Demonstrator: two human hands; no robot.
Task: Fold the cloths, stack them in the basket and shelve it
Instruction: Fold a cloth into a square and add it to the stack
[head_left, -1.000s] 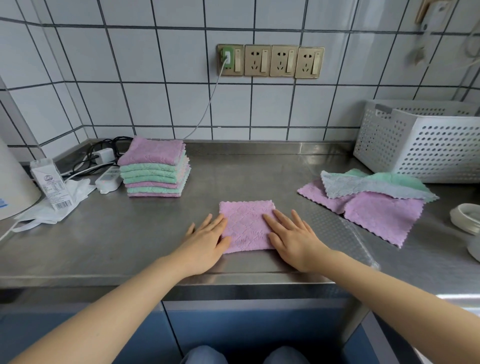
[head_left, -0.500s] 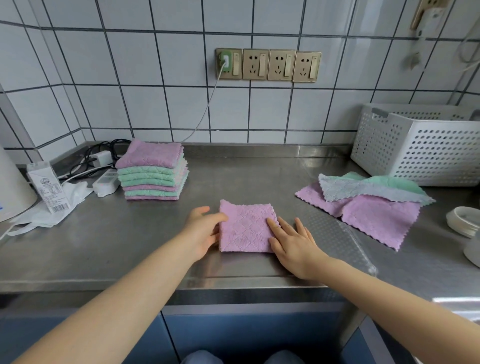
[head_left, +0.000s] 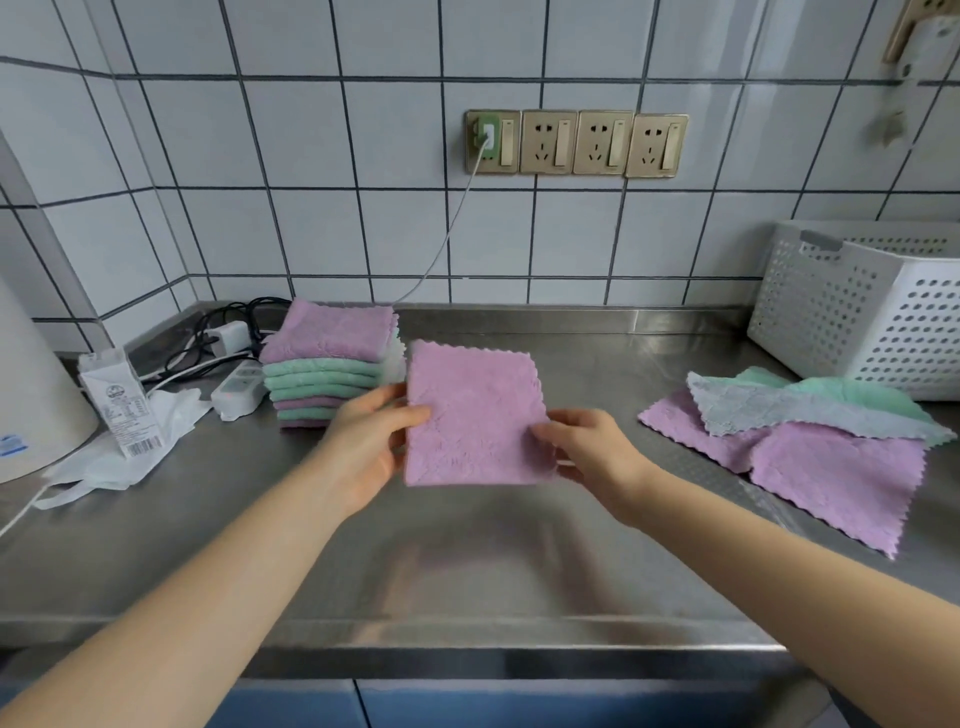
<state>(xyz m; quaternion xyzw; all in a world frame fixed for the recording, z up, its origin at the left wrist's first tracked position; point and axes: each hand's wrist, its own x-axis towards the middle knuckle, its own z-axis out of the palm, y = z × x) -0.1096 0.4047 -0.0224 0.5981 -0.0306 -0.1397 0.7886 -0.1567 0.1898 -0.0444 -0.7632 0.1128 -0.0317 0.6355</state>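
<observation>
- Steel worktop (head_left: 156, 545): folded pink cloth (head_left: 470, 415) is now held clear above it; a second ago it lay flat there under both palms.
- White perforated basket (head_left: 857, 306) sits far right with no cloth seen in it; stacking and shelving not started. Risk: the finished pile is on the opposite side, so it needs a long carry later.
- Stack of folded cloths (head_left: 327, 364), back left: likely drop spot. Risk: it is tall with uneven edges, so an off-centre drop could tip it onto the power strip (head_left: 236, 392).
- Unfolded cloths (head_left: 810, 447), right: lie as they did before, still to fold.
- Left hand (head_left: 363, 447): thumb on top, fingers underneath, pinching the cloth's left edge; earlier it was flat.
- Right hand (head_left: 587, 447): pinching the right edge. Risk: edge-only grip lets the fold open mid-air.
</observation>
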